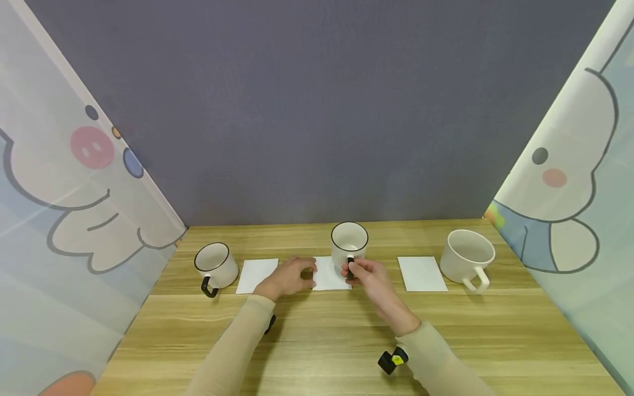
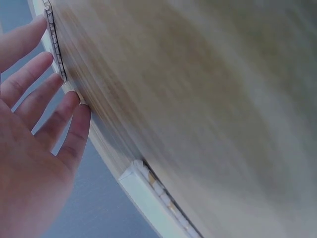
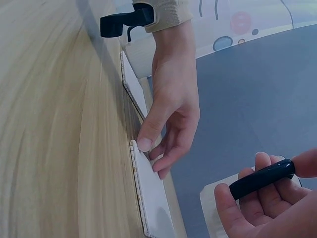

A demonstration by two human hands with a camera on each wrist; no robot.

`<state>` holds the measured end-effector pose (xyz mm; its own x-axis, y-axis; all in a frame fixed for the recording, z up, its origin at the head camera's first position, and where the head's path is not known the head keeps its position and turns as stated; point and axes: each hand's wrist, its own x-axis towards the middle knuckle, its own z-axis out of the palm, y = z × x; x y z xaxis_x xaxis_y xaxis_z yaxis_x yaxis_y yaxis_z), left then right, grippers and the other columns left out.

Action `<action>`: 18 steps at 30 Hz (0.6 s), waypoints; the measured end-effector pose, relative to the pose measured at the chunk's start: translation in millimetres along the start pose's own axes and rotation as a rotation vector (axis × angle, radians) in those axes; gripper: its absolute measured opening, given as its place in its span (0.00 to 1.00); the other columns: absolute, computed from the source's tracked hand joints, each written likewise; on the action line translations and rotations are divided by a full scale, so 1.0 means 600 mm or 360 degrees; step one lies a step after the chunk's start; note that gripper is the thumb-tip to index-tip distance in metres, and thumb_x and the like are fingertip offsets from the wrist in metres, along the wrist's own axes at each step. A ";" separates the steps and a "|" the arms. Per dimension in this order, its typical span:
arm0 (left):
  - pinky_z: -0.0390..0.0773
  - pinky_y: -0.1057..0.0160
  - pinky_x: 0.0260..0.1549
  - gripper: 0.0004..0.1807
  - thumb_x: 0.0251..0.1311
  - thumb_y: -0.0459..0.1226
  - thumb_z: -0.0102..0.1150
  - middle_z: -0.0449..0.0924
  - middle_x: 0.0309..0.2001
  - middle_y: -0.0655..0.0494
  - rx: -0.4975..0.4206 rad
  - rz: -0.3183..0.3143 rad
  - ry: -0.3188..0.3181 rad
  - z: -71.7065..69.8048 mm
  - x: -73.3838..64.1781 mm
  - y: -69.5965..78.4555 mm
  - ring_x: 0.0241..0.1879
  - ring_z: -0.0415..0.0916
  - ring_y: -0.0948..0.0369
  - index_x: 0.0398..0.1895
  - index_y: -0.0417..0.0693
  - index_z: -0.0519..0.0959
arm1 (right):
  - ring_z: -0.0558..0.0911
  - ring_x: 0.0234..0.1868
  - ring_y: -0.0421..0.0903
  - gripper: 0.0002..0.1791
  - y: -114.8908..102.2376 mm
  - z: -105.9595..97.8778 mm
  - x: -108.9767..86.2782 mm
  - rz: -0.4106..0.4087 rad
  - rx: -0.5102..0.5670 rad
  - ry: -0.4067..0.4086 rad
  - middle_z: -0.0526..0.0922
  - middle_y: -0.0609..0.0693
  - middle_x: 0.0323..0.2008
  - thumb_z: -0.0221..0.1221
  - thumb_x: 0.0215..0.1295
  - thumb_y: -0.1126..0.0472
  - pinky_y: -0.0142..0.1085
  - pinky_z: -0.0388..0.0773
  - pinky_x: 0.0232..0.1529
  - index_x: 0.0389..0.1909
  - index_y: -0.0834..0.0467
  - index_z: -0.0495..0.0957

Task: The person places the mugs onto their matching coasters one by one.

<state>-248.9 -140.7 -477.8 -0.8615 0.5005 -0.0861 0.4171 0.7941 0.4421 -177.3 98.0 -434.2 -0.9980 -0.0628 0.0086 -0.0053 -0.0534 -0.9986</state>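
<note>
My right hand (image 1: 373, 280) grips the black handle of a white mug (image 1: 342, 254) with a dark rim. The mug overlaps the back right part of the middle white square coaster (image 1: 324, 278). In the right wrist view, the fingers curl around the black handle (image 3: 262, 178), and the mug stands off from the coaster's face. My left hand (image 1: 289, 276) is at that coaster's left edge, thumb and fingers spread apart along it. The left wrist view shows those fingers loosely extended, with their tips right at the coaster's edge.
At the left stands another dark-rimmed white mug (image 1: 223, 269) with a black handle, beside a white coaster (image 1: 255, 275). At the right, a larger all-white mug (image 1: 463, 264) stands next to a third coaster (image 1: 421, 275). A grey panel (image 1: 327, 110) rises behind the wooden table (image 1: 317, 352).
</note>
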 end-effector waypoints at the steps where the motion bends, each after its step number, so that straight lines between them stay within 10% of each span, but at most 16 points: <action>1: 0.67 0.40 0.65 0.14 0.64 0.45 0.69 0.71 0.71 0.57 -0.0005 0.0001 0.0001 0.000 0.000 0.000 0.71 0.64 0.49 0.51 0.59 0.80 | 0.82 0.41 0.46 0.13 0.000 0.001 0.000 0.0002 0.0005 -0.0004 0.84 0.58 0.37 0.53 0.74 0.69 0.43 0.83 0.49 0.45 0.77 0.79; 18: 0.68 0.41 0.65 0.14 0.61 0.43 0.71 0.74 0.68 0.53 -0.0002 0.0067 0.0054 -0.001 0.002 0.001 0.68 0.68 0.46 0.48 0.56 0.81 | 0.83 0.40 0.45 0.12 0.002 0.020 0.012 0.0029 0.0012 -0.0029 0.84 0.56 0.38 0.53 0.74 0.69 0.43 0.84 0.46 0.44 0.75 0.80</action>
<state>-250.2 -140.0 -477.1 -0.8525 0.5215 -0.0367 0.4531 0.7720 0.4458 -183.9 85.6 -434.9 -0.9966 -0.0820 -0.0086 0.0135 -0.0594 -0.9981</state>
